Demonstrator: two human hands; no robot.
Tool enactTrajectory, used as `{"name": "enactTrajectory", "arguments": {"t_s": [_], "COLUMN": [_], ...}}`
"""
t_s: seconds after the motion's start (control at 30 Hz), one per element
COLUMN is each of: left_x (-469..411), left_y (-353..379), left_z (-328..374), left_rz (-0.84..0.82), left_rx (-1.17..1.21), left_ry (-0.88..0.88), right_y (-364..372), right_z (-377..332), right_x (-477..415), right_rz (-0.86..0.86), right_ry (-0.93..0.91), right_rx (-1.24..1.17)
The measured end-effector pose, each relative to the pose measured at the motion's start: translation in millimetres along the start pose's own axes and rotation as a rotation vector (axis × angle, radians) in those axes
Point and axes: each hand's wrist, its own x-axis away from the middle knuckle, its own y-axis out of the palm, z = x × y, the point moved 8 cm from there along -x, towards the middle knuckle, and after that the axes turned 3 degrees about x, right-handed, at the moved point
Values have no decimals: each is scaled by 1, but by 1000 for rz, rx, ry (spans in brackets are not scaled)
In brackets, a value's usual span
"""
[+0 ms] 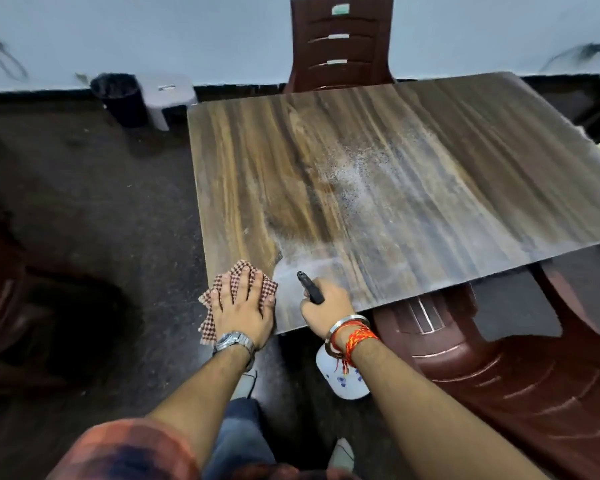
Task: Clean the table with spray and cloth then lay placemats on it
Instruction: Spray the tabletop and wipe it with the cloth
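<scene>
A wood-grain table [378, 161] fills the middle of the view, with a whitish spray mist across its centre and near edge. My left hand [242, 306] lies flat, fingers spread, on a red-and-white checked cloth [238, 271] at the table's near left corner; part of the cloth hangs over the edge. My right hand [326, 306] grips the black trigger head of a spray bottle [343, 379], its nozzle pointing over the table. The white bottle body hangs below my wrist, beside the table edge. No placemats are in view.
A brown plastic chair [342, 43] stands at the table's far side, another [520, 372] is tucked under the near right side. A dark bin [120, 98] and a grey stool [167, 98] sit by the wall at the back left. Dark floor lies to the left.
</scene>
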Motion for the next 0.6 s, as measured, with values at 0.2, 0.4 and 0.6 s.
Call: {"name": "enactTrajectory", "arguments": {"t_s": [0.2, 0.4, 0.6], "left_x": [61, 63, 61], "left_y": [14, 17, 25], "left_z": [-2, 3, 11], "left_rz": [-27, -100, -99], "left_rx": [29, 46, 45], "left_ry": [-181, -221, -281], "right_y": [1, -22, -43], "right_z": [13, 23, 46], "right_x": [43, 59, 64], "right_rz": [-109, -54, -5], "right_ry": [-96, -44, -1], "right_rx": [2, 9, -49]}}
